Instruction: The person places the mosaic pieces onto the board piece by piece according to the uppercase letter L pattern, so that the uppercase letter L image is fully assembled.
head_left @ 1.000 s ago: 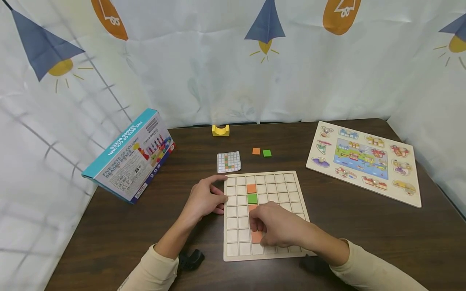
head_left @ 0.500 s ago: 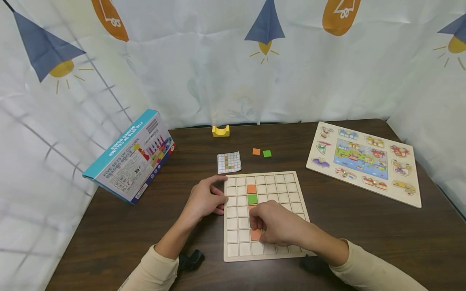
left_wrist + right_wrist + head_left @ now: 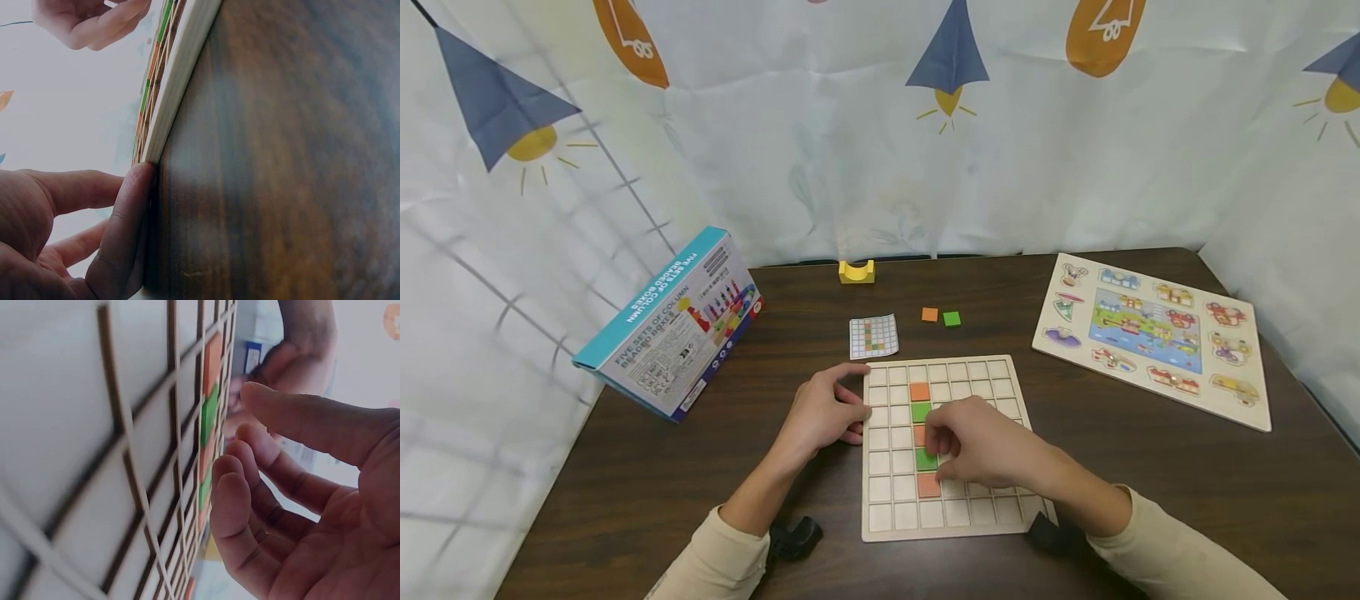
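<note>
A square wooden grid board (image 3: 891,514) lies in front of me. One of its columns carries an orange tile (image 3: 919,392), a green tile (image 3: 921,412), another orange tile (image 3: 919,435), another green tile (image 3: 927,459) and a nearer orange tile (image 3: 928,486). My left hand (image 3: 823,408) touches the board's left edge with its fingers spread, and the left wrist view shows a finger against that edge. Above the column is my right hand (image 3: 988,442), fingers loosely bent. In the right wrist view its thumb (image 3: 312,419) stands apart from the fingers, with nothing between them.
Beyond the board are a small printed grid card (image 3: 873,336), a loose orange tile (image 3: 929,314) and a loose green tile (image 3: 952,319). A yellow block (image 3: 857,272) sits at the back. The toy box (image 3: 677,325) leans at left; a picture puzzle board (image 3: 1157,342) lies right.
My right hand has come off the nearest orange tile and moved slightly up and right, uncovering the green tile behind it. That orange tile shifted slightly within its cell. My left hand stays put.
</note>
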Action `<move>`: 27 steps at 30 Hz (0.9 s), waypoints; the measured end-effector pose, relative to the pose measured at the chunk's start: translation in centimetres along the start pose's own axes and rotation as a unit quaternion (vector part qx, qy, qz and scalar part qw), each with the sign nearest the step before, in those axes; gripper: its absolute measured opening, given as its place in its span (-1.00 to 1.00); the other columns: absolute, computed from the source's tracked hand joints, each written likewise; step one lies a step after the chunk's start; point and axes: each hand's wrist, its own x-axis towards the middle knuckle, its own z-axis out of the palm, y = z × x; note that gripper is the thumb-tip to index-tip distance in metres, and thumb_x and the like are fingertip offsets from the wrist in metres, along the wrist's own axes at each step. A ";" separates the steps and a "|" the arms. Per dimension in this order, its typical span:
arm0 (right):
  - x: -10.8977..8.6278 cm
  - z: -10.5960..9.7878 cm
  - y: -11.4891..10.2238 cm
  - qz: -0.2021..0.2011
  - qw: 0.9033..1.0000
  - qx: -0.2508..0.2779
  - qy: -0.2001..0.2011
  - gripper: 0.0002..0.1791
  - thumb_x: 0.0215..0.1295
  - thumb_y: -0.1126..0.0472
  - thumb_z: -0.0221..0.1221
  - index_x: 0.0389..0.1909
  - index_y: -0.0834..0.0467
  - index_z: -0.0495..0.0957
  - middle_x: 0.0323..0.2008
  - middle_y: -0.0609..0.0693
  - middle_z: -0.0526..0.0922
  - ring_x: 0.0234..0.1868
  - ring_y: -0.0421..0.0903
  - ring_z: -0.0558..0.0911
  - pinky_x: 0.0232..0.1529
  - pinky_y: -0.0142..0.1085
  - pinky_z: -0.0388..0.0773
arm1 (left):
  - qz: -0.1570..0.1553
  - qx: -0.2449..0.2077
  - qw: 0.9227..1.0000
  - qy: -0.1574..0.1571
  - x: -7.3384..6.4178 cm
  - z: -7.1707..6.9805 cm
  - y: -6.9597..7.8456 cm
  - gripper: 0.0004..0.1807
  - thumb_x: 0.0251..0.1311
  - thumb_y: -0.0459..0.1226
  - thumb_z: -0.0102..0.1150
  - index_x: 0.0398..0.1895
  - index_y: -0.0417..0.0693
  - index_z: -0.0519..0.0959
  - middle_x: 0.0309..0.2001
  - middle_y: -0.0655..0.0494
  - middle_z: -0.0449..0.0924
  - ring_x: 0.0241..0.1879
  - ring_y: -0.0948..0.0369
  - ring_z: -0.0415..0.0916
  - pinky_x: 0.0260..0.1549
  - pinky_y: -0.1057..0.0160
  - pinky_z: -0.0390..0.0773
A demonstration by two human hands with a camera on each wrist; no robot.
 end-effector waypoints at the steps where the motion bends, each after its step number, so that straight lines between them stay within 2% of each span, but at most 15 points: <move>1: 0.0 -0.3 0.1 0.003 1.000 -0.001 0.002 -0.73 0.00 0.41 0.50 -0.44 0.08 0.60 -0.49 -0.13 0.56 -0.42 -0.24 0.49 -0.38 -0.41 0.51 | 0.000 0.000 1.000 -0.001 0.0 0.0 0.0 -0.35 0.17 -0.47 0.41 0.36 0.07 0.55 -0.29 -0.09 0.66 -0.61 0.15 0.69 -0.59 0.13 0.78; 12: 1.6 -3.7 2.6 0.038 0.999 -0.015 0.028 -0.81 0.08 0.36 0.47 -0.39 0.10 0.64 -0.45 -0.12 0.59 -0.36 -0.18 0.53 -0.31 -0.35 0.54 | -0.001 -0.007 1.000 -0.001 0.1 0.0 0.0 -0.34 0.16 -0.48 0.41 0.35 0.09 0.56 -0.28 -0.10 0.65 -0.61 0.15 0.69 -0.59 0.12 0.78; 17: 3.0 -5.7 4.4 0.055 0.996 -0.011 0.068 -0.86 0.13 0.35 0.44 -0.31 0.13 0.70 -0.41 -0.08 0.65 -0.33 -0.15 0.58 -0.24 -0.30 0.58 | 0.001 -0.009 1.000 -0.003 0.1 0.0 -0.1 -0.34 0.16 -0.48 0.41 0.35 0.09 0.56 -0.28 -0.10 0.65 -0.61 0.15 0.69 -0.59 0.12 0.78; 22: 4.7 -7.5 6.1 0.071 0.992 0.004 0.102 -0.79 0.15 0.35 0.44 -0.18 0.18 0.72 -0.33 -0.02 0.69 -0.27 -0.10 0.63 -0.18 -0.26 0.62 | 0.000 -0.008 1.000 -0.001 0.0 0.1 0.0 -0.34 0.16 -0.47 0.41 0.35 0.09 0.56 -0.28 -0.10 0.64 -0.62 0.15 0.68 -0.59 0.12 0.78; 27: 6.7 -8.7 7.7 0.081 0.989 0.011 0.121 -0.71 0.16 0.37 0.44 -0.07 0.25 0.71 -0.20 0.12 0.73 -0.20 -0.04 0.65 -0.14 -0.23 0.62 | -0.001 -0.008 1.000 0.003 -0.1 0.0 0.0 -0.34 0.16 -0.48 0.41 0.35 0.09 0.56 -0.28 -0.10 0.64 -0.62 0.14 0.68 -0.60 0.12 0.78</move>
